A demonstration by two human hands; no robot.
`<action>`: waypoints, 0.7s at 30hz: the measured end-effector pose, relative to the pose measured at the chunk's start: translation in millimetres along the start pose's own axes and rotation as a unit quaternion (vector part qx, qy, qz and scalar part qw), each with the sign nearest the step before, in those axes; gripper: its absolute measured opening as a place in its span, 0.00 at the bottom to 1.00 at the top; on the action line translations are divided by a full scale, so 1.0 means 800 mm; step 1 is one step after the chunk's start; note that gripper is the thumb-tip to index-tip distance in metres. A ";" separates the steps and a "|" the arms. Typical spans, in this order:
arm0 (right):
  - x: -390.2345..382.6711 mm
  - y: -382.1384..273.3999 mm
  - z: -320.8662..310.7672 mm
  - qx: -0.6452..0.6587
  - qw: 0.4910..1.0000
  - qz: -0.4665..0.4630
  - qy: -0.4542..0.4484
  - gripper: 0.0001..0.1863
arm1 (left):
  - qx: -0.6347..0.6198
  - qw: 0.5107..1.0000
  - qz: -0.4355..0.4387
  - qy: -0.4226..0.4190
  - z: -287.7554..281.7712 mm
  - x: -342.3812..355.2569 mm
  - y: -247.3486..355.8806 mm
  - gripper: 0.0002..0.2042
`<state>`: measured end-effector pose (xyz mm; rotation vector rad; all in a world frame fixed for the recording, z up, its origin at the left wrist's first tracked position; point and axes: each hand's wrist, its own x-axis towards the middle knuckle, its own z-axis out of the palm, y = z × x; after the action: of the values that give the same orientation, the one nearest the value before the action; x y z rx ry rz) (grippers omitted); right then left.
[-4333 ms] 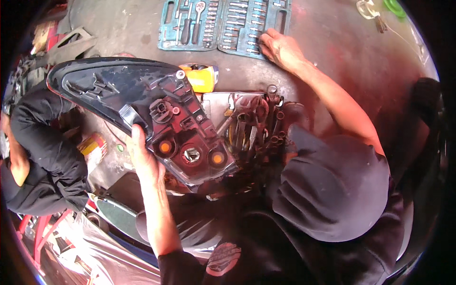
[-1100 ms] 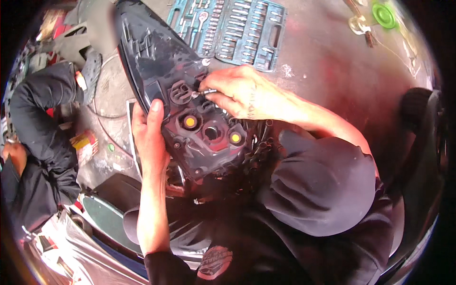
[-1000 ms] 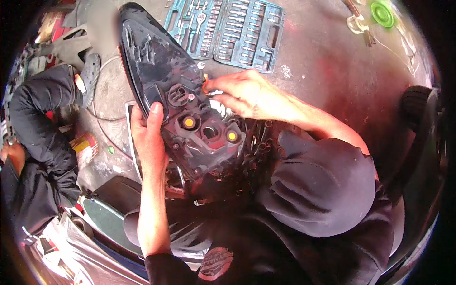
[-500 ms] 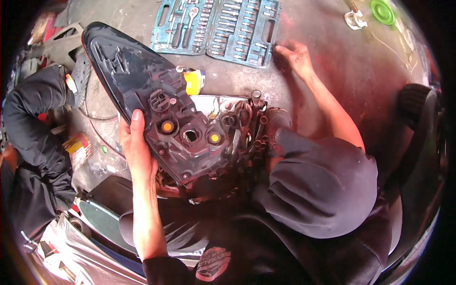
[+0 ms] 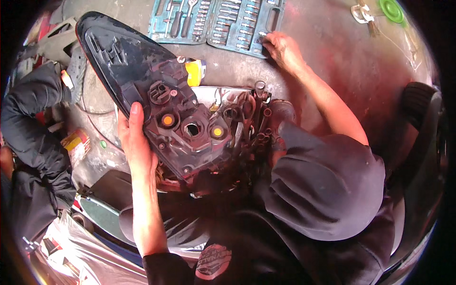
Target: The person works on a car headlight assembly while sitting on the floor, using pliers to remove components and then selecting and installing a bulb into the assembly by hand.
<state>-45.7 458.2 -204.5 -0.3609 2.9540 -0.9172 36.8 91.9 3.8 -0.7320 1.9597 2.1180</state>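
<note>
My left hand [image 5: 135, 135] grips the left edge of a large black car lamp housing [image 5: 128, 61], thumb on top. The housing is tilted with its back face up, showing two round sockets with orange-yellow centres and an open round hole between them. My right hand [image 5: 285, 52] is at the lower right corner of a blue socket set case [image 5: 244, 46] on the floor. Its thumb and fingers are pinched at a small metal socket [image 5: 262, 34] in the case, partly covered by the fingertips. Ratchet and dark-handled drivers lie in the case's left half.
Beyond the housing's right side is a pile of wrenches and other hand tools [image 5: 261, 114]. A yellow-and-white container [image 5: 194, 73] stands behind the housing. Another person's dark-clothed limb [image 5: 35, 114] is at the left. A green round object [image 5: 392, 10] lies far right.
My right hand has moved slightly up and left onto the case corner, and its fingers have closed at the socket there. My left hand still holds the lamp housing, now shifted slightly upward.
</note>
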 end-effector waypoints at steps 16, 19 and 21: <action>0.030 -0.014 -0.009 -0.087 0.988 -0.115 -0.061 0.09 | -0.016 0.999 -0.011 -0.035 0.000 0.020 -0.019 0.26; 0.030 -0.042 -0.013 -0.073 0.990 -0.093 -0.072 0.06 | -0.006 1.000 -0.003 -0.028 -0.003 0.022 -0.023 0.26; 0.017 -0.069 -0.010 -0.010 0.997 -0.039 -0.068 0.06 | -0.002 1.000 -0.002 -0.022 -0.003 0.021 -0.024 0.25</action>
<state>-48.3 415.2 -166.2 -0.5203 2.8447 -0.8351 31.8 88.7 -21.1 -0.6826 1.9310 2.1172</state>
